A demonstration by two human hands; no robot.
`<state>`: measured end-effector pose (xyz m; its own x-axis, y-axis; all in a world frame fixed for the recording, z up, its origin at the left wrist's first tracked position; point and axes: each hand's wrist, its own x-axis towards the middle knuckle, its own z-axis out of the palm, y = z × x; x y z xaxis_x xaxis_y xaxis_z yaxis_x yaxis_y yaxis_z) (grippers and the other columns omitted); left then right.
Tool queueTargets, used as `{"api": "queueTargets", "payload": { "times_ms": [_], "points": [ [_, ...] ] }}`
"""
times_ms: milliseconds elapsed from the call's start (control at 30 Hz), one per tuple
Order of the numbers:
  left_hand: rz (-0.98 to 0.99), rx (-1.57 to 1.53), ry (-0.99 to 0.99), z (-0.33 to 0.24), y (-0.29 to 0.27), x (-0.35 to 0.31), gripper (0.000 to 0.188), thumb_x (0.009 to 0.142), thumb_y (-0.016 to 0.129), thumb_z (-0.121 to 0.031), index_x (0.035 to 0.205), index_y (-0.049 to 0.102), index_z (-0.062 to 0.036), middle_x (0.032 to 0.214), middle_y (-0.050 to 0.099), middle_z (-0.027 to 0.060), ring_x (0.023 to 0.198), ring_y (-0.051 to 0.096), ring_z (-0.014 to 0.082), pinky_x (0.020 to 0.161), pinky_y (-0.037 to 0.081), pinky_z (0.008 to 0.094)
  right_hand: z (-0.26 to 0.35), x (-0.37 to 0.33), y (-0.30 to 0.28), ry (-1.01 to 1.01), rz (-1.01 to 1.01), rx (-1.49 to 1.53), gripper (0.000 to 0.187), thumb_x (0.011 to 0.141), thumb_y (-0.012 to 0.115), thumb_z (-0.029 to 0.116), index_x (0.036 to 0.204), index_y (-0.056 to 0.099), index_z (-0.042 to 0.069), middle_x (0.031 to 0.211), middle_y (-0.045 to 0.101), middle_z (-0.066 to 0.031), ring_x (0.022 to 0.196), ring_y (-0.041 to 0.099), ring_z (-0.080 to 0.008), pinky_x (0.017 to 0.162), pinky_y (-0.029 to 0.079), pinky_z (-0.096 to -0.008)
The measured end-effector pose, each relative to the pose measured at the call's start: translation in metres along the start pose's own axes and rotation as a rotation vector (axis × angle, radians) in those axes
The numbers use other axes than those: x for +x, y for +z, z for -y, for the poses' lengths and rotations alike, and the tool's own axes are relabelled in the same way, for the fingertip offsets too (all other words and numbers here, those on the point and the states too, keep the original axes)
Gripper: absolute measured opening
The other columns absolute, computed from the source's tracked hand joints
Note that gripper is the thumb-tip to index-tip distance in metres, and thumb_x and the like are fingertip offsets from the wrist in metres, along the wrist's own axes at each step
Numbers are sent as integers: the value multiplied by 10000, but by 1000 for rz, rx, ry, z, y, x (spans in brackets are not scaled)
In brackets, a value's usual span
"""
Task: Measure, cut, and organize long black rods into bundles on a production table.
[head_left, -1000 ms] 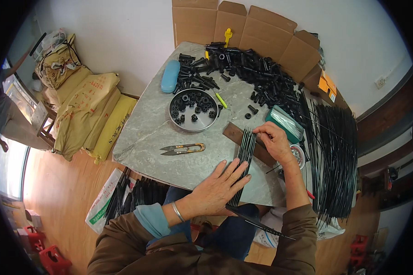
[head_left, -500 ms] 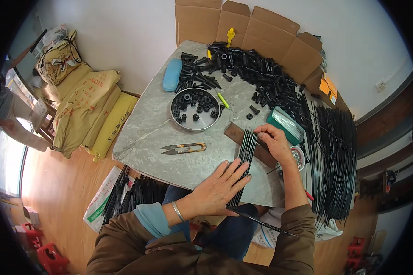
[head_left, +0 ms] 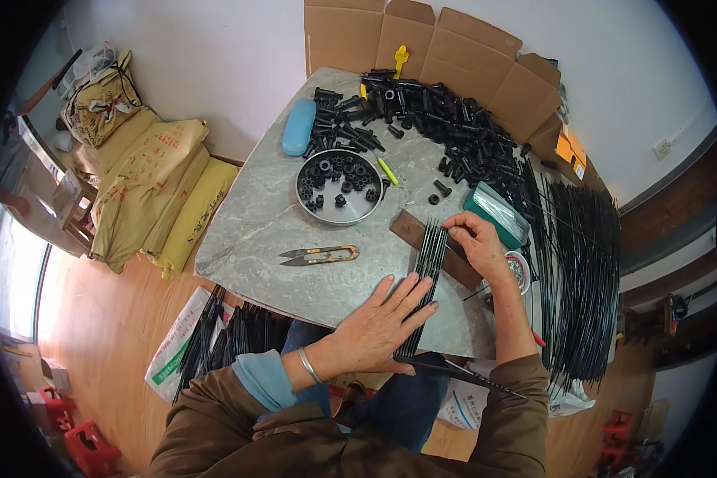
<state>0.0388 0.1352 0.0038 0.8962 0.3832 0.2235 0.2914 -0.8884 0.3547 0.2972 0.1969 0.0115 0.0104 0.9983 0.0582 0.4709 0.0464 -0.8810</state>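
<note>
A row of thin black rods (head_left: 430,263) lies slantwise at the table's front edge, side by side. Across its lower half rests my left hand (head_left: 382,323), fingers outstretched and spread on top of the rods. My right hand (head_left: 478,245) is at the upper ends, thumb and forefinger pinched on the end of a rod on the right side; the exact contact is small. Under the rods' upper part lies a flat brown bar (head_left: 460,271). Another dark strip (head_left: 470,375) sticks out from beneath my left hand toward my right sleeve.
A round metal tray (head_left: 304,209) holds small black parts. Scissor-like thread snips (head_left: 320,256), a blue case (head_left: 299,127), a green box (head_left: 494,213) and piled black bolt-shaped pieces (head_left: 462,119) share the table (head_left: 247,231). Many long black rods (head_left: 577,279) lie at the right.
The upper ends of the rods are spread slightly wider. The dark strip below my left hand has shifted a little. Both hands stay in nearly the same place.
</note>
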Motion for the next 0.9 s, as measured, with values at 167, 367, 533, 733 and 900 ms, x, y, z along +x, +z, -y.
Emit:
{"api": "queueTargets", "payload": {
  "times_ms": [167,367,533,733,900],
  "points": [
    [-14,-29,4,0,0,-1,1016,664,700,-600,1421,314,-44,1492,202,253,1401,174,393,1110,170,530,3,0,-3,-78,-11,-153,118,861,570,0,951,645,21,847,600,18,763,508,-63,701,412,-199],
    [6,-46,-15,-3,-3,0,1068,603,777,-525,1435,292,-63,1504,177,245,1408,161,382,1117,160,516,3,-4,-6,-63,-6,-89,115,862,570,7,943,652,14,849,591,23,794,520,-65,725,407,-192],
    [0,-33,-3,-1,-4,0,1034,611,771,-524,1414,326,-46,1493,193,252,1398,175,384,1110,180,511,3,-3,-6,-48,3,-95,114,866,567,5,944,649,10,846,587,29,794,516,-59,726,409,-192],
    [1,-41,-6,-1,-3,0,1036,612,771,-525,1414,324,-44,1491,196,252,1399,171,386,1113,177,509,-1,-2,-3,-22,5,-52,113,880,561,8,962,639,12,859,593,38,794,513,-46,724,414,-187],
    [7,-90,-11,-1,-2,0,1103,573,802,-502,1439,279,-63,1503,172,248,1412,142,383,1124,150,509,-6,-4,-2,-33,5,37,111,894,550,13,970,631,7,871,596,37,790,510,-39,720,419,-186]
  ]
}}
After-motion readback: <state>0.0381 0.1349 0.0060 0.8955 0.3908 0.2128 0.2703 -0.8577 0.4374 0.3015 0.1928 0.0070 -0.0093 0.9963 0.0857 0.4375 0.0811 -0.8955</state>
